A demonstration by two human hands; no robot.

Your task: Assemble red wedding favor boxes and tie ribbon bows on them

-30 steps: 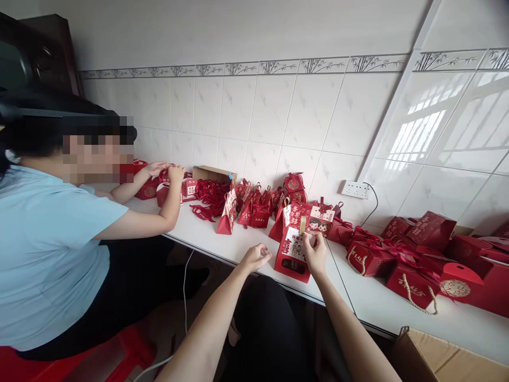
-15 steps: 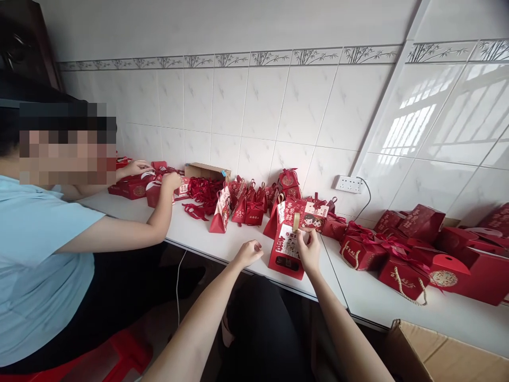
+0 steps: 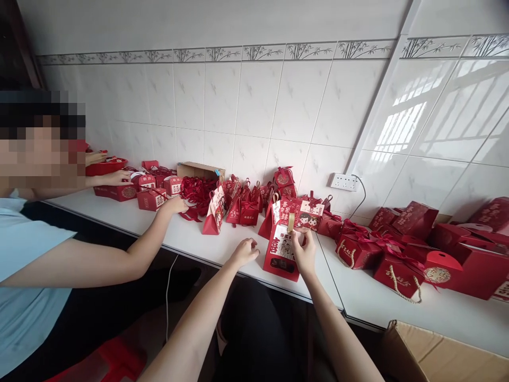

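A red gift box [image 3: 281, 270] with a white printed panel and a dark oval window stands at the table's front edge. My right hand [image 3: 305, 253] is closed on its upper right side, thumb and forefinger together beside a gold ribbon loop [image 3: 291, 222]. The exact grip point is partly hidden by the fingers. To the box's left hovers my left hand [image 3: 244, 251], fingers loosely bent and apart, holding nothing. Just behind are more red boxes, one with a cartoon couple [image 3: 309, 218], and a tent-shaped box [image 3: 213, 215] stands further left.
Ribbon-tied red boxes [image 3: 400, 273] crowd the right side of the white table [image 3: 374, 302]. A co-worker's hand [image 3: 175, 206] is near a heap of red ribbons [image 3: 196, 191] at left. An open cardboard box [image 3: 449, 350] sits low at front right; a power strip [image 3: 344, 182] is on the wall.
The view has shifted slightly right. The co-worker's near hand has moved from a small box toward the ribbon heap. My hands keep nearly the same pose around the gift box.
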